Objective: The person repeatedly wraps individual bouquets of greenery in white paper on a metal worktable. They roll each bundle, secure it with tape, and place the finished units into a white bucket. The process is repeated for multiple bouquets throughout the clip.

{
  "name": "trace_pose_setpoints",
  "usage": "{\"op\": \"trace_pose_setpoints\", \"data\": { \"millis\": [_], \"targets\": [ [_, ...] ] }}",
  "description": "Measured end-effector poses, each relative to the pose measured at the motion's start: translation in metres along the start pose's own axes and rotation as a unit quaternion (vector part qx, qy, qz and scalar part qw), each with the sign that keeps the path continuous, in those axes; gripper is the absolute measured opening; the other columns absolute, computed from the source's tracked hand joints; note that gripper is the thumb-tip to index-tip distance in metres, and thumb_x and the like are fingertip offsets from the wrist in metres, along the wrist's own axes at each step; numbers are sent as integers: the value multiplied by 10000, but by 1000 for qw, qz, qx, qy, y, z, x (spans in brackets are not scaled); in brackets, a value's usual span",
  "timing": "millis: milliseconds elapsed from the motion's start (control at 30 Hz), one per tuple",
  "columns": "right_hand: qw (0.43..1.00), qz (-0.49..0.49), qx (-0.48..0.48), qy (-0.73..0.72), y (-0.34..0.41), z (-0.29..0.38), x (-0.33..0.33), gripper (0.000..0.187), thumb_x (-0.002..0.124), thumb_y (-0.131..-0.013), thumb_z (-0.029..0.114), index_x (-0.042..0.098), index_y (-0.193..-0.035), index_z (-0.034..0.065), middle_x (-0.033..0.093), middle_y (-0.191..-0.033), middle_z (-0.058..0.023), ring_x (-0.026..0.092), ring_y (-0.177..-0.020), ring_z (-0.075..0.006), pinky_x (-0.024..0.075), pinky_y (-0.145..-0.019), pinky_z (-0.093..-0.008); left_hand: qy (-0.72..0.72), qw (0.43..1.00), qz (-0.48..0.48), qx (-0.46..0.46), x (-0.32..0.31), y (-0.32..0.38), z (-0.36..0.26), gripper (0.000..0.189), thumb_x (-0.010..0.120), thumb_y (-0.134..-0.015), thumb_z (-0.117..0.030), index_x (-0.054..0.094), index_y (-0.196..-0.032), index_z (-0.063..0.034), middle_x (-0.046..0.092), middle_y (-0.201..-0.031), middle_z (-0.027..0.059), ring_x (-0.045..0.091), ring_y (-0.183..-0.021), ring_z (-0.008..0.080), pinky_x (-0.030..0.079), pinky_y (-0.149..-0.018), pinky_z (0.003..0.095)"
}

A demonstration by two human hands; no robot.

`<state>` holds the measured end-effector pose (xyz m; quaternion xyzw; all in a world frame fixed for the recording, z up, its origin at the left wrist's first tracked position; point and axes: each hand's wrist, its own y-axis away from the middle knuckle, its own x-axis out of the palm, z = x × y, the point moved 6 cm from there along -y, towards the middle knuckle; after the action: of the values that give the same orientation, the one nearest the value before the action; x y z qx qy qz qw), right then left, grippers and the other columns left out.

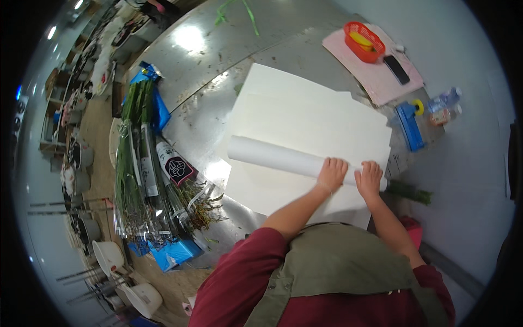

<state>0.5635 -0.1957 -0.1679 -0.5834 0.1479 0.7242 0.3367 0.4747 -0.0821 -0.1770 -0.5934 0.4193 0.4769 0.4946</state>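
A white paper roll [273, 157] lies across a stack of large white paper sheets [310, 114] on the metal table. Green stems [408, 192] stick out of its right end; whatever else the roll contains is hidden. My left hand [333, 175] is curled over the roll, right of its middle. Close beside it, my right hand [368, 178] grips the roll near the end where the stems emerge.
Wrapped flower bunches [143, 163] lie at the table's left on blue plastic. A blue tape dispenser [410, 126] and plastic bottles [443, 102] stand at right. Behind them, pink paper [392, 92] bears a red basket [361, 55] and a phone [396, 69]. White buckets [143, 298] line the floor.
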Motion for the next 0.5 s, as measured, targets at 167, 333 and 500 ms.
{"op": "trace_pose_setpoints", "data": {
  "millis": [167,333,500],
  "targets": [
    [1000,-14,10,-15,44,15,12,472,735,-732,191,553,-1145,53,547,-1116,-125,504,-1116,-324,324,-1008,-502,212,883,418,22,7,-18,11,608,817,-670,-439,604,-1117,-87,653,-1129,110,621,-1107,264,482,-920,427],
    [998,53,22,9,21,8,20,219,678,-781,269,629,-919,106,606,-997,-32,552,-1045,-216,367,-901,-432,-7,985,167,-45,-17,17,-24,736,826,-669,-455,551,-1262,-117,512,-1387,80,464,-1304,281,335,-1028,631],
    [990,-12,115,-74,-18,-17,27,182,622,-813,205,619,-974,119,581,-1026,-56,541,-1041,-234,373,-925,-430,-15,993,117,-26,16,-2,-25,785,832,-643,-498,561,-1269,-111,519,-1353,65,487,-1249,264,349,-1013,569]
  ]
}}
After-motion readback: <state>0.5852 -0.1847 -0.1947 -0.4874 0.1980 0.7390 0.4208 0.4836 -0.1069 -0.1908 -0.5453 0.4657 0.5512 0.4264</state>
